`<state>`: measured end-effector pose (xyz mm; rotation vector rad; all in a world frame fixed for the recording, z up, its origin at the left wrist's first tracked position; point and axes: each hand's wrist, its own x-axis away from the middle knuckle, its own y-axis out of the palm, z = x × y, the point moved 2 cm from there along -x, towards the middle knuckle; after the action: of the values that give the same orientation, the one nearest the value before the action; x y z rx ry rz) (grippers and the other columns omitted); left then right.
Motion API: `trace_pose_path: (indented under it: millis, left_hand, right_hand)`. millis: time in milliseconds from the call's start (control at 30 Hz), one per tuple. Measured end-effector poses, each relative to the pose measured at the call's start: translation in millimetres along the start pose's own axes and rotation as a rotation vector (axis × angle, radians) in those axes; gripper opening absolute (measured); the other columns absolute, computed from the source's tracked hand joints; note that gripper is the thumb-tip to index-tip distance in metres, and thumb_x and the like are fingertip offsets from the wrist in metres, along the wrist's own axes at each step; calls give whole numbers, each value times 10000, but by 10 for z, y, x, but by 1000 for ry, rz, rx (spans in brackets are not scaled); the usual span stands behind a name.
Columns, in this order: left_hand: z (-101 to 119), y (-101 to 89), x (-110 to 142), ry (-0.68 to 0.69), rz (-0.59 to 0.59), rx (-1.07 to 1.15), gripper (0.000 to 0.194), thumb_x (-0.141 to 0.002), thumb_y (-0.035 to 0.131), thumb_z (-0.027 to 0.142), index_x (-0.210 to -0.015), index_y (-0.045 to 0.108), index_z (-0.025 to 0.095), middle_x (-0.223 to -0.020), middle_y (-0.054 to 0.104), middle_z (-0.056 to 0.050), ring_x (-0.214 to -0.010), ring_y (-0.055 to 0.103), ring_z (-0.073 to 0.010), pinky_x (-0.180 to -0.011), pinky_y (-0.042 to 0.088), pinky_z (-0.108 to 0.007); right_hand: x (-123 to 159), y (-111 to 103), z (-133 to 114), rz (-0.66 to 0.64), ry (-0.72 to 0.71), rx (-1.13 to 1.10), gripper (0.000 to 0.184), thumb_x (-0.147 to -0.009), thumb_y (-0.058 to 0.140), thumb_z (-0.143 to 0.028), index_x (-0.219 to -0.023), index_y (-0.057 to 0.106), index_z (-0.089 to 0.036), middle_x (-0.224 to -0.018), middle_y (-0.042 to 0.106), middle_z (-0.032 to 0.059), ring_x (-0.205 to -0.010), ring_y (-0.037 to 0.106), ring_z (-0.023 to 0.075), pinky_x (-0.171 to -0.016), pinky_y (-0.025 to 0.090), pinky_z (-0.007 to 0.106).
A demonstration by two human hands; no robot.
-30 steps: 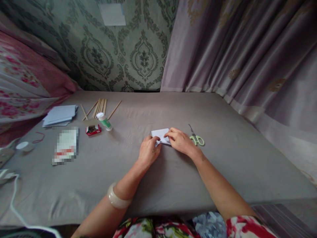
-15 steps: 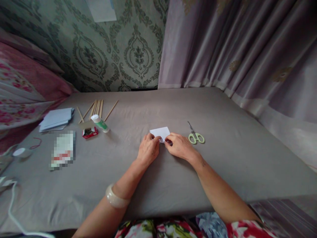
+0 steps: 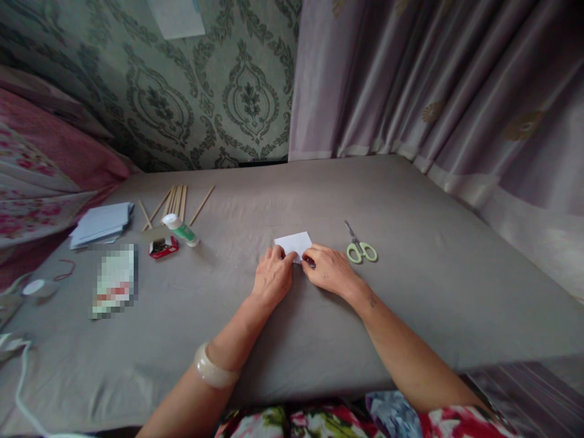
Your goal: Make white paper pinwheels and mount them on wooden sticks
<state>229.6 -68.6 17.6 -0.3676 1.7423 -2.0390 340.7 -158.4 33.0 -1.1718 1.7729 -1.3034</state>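
Observation:
A small white sheet of paper [image 3: 294, 242] lies on the grey cloth-covered table, its near edge between my two hands. My left hand [image 3: 272, 272] is closed on the paper's near left part, with thumb and forefinger pressed together there. Opposite it, my right hand [image 3: 329, 267] pinches the near right part with curled fingers. The fingers hide the near edge, so I cannot tell how it is bent. Just right of my right hand lie scissors [image 3: 360, 248] with pale green handles, blades pointing away from me.
On the left are a white-capped glue bottle [image 3: 181, 230], a small red box [image 3: 163, 247], several wooden sticks [image 3: 177, 202], a stack of paper [image 3: 103, 224] and a blurred-out packet [image 3: 114, 280]. A white cable [image 3: 25, 383] runs along the near left edge.
The view has shifted slightly. Both hands stay on the paper, and the fingers have moved only a little along its near edge.

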Motion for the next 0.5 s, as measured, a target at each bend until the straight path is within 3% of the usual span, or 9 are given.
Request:
trace_pose_path:
  millis: [300,500]
  left_hand:
    - [-45,22,14,0,87,24,368,-874,412,161,-1117,662,282,-1004,530,-108,-946,443,-255,-804,397,-378]
    - [16,-31,-13,-30,75,-18,363,-862,428,166,-1104,672,284,-1037,540,-119,-964,434,-276,-791,372,-398]
  right_hand:
    - [16,4,-8,-1,1,-21,236,-900,443,-301,-937,657,-207,-999,665,67,-918,615,195,-718,387,273]
    - [0,-104,97,30,41,-57,220,-873,474,-304,-900,675,-220,-952,682,46,-856,624,179,-685,385,259]
